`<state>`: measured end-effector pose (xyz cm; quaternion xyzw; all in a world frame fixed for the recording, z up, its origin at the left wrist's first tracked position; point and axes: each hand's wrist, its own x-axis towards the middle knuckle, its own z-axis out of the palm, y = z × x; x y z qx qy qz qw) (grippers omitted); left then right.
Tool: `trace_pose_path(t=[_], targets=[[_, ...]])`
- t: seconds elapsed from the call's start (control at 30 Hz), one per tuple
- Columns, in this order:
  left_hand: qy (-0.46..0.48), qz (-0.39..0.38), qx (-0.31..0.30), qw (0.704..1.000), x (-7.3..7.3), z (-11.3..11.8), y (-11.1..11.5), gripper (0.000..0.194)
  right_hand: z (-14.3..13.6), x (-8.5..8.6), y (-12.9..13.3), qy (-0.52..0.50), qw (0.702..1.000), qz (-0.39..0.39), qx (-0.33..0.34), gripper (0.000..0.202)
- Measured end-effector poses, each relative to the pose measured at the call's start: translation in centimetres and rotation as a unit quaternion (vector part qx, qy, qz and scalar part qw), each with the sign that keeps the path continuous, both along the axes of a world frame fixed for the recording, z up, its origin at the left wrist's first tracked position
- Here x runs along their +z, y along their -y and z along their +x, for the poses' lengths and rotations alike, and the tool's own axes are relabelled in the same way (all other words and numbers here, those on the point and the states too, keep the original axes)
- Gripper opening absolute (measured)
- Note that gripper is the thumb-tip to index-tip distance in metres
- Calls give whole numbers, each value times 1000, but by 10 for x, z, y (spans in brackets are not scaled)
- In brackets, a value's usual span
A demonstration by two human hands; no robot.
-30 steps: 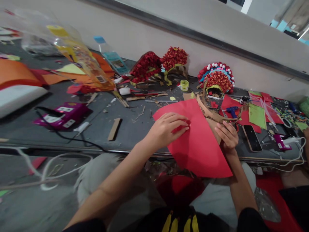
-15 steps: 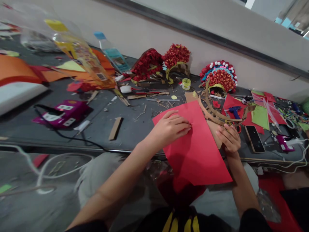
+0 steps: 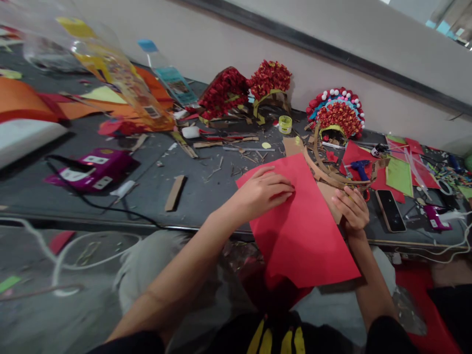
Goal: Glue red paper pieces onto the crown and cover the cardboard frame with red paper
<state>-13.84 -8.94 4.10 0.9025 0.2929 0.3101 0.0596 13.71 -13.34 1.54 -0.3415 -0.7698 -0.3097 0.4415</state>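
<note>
A sheet of red paper [image 3: 306, 236] slants over the table's front edge and hangs above my lap. My left hand [image 3: 263, 191] lies on its upper part, fingers stretched out and pointing right; its fingertips press the paper. My right hand [image 3: 352, 209] is curled at the right edge of a flat cardboard piece [image 3: 329, 197] that shows from under the paper; its thumb is hidden. Just beyond that hand is a curved cardboard band [image 3: 320, 158], which touches or nearly touches its fingers.
Red-tufted headpieces [image 3: 271, 78] and a pom-pom-edged one [image 3: 337, 115] stand by the wall. To the right lie a blue glue gun [image 3: 360, 169] and a phone [image 3: 391, 210]. Bottles [image 3: 171, 81], a purple power strip [image 3: 94, 169] and a cardboard strip [image 3: 175, 193] are on the left.
The red paper's lower corner has shifted slightly right and down. Both hands keep nearly the same places, and the view has moved a little.
</note>
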Motion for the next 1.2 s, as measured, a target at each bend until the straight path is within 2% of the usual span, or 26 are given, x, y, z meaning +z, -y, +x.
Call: trace_pose_path(t=[0.1,0.33,0.8,1.03,1.2], targets=[[-8,6,-8,1000,0,-1,1,23,0,-1,0,-3,1000,-6,11,34],[3,87,5,996,1,4,4,26,-3,4,4,-9,1000,-16,9,29],[15,60,25,998,2,5,5,26,-4,6,5,7,1000,-9,3,31],[31,41,31,998,3,5,5,23,-4,6,8,1,999,-35,6,32],[53,35,28,998,3,4,5,19,-5,8,7,13,1000,-13,10,30]])
